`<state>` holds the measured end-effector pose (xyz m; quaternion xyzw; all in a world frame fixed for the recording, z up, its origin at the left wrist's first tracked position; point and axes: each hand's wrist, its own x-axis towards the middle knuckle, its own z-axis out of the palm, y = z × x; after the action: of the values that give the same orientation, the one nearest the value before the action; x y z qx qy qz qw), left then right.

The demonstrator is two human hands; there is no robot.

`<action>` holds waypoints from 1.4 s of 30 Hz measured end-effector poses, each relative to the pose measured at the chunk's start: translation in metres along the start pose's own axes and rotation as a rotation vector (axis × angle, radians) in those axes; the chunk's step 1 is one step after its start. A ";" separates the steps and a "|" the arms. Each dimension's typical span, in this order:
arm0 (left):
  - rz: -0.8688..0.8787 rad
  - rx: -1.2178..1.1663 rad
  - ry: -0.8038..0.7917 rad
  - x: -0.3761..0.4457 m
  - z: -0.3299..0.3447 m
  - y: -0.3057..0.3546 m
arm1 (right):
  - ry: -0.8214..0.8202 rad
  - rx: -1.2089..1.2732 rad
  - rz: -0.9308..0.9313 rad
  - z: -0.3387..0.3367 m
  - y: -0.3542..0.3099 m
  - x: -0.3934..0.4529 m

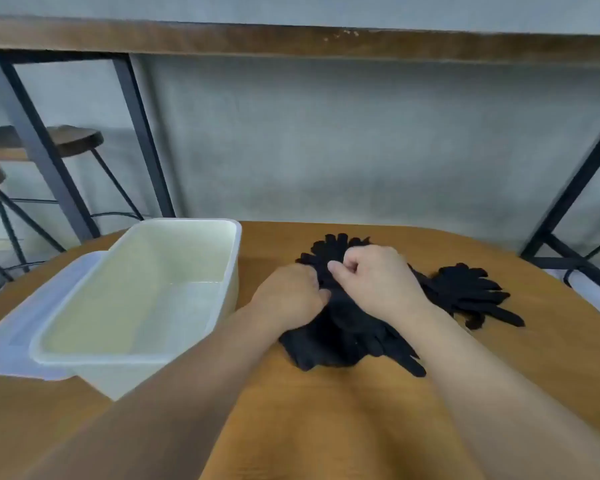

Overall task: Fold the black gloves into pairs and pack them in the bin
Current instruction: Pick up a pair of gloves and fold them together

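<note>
The gloves [343, 327] lie in a black heap at mid-frame, slightly right of centre, on the surface [326, 427]. A second clump [471, 292] sits just right of the heap, touching or nearly so; it cannot be told whether the two join under the right forearm. An exact glove count can't be made: cloth overlaps and black hides the edges, but several are there, prob. more than four, judging by the finger ends fanned at the top, lower right and far right.

One glove at the top of the heap is being worked by both hands. The left hand [291, 296] is curled onto the cloth at the heap's left side, apparently pinning or pinching it. The right hand [371, 278] is closed, thumb against fingers, w/ black cloth pinched between. The hands are set close together, likely so one glove can be pulled free or lined up against a mate before folding; that is a judgement only.

One bin [222, 268], cream plastic, stands at left-centre of the frame, just beside the left hand, close enough for a short carry. No gloves are seen inside, so no pair is packed yet. One clear lid [21, 327] lies under or against the bin's left edge, out of the way.

Behind, at the upper left, two stools [77, 140] and dark table legs [142, 133] are seen.
</note>
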<state>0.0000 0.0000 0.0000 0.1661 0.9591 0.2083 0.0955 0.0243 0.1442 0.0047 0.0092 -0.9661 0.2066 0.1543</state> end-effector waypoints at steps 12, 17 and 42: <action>-0.245 -0.363 0.033 -0.012 0.056 -0.045 | -0.353 0.113 0.119 0.050 -0.006 -0.057; -0.348 -1.046 -0.011 -0.013 0.027 -0.020 | -0.258 0.053 0.093 0.039 -0.007 -0.061; 0.252 -0.433 0.436 -0.060 -0.027 -0.006 | -0.136 0.568 0.054 -0.045 -0.016 -0.048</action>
<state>0.0473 -0.0364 0.0281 0.2107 0.8624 0.4480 -0.1054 0.0844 0.1456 0.0352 0.0401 -0.8776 0.4718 0.0750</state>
